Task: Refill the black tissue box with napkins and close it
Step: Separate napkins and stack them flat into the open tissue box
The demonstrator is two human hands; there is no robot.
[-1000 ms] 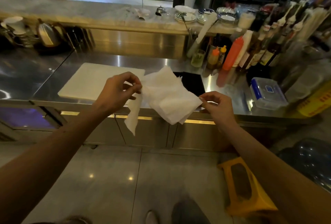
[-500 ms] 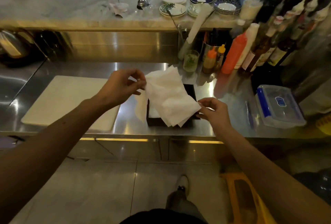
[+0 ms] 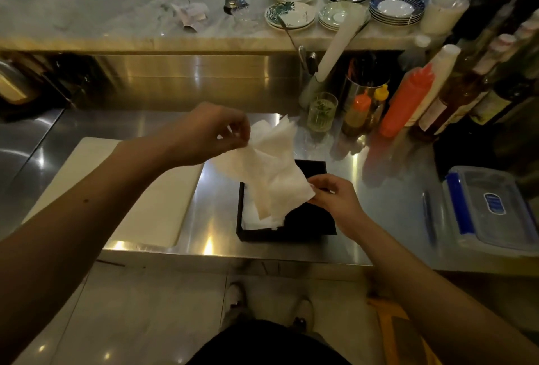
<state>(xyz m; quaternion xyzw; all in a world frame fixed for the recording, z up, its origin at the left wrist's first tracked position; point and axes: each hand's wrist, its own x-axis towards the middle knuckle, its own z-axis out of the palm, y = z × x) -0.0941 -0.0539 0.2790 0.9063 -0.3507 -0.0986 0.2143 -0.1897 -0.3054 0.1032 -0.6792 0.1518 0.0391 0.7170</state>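
A black tissue box (image 3: 309, 224) stands open on the steel counter near its front edge, with some white napkins lying inside at its left. Above it hangs a bunch of white napkins (image 3: 271, 172), held between both hands. My left hand (image 3: 213, 131) pinches the bunch's upper left end. My right hand (image 3: 332, 195) pinches its lower right corner, just over the box's right half. The lower tip of the bunch hangs down into the box. No lid is visible.
A white cutting board (image 3: 151, 198) lies left of the box. A clear lidded container with blue clips (image 3: 490, 210) sits at right, a pen (image 3: 428, 215) beside it. Sauce bottles (image 3: 408, 102), a glass (image 3: 322, 110) and liquor bottles crowd the back right. Plates (image 3: 396, 8) fill the upper ledge.
I have stepped closer to the counter. Both hands carried the napkin bunch forward and down, from in front of the counter edge to right above the open box, its tip now dipping inside.
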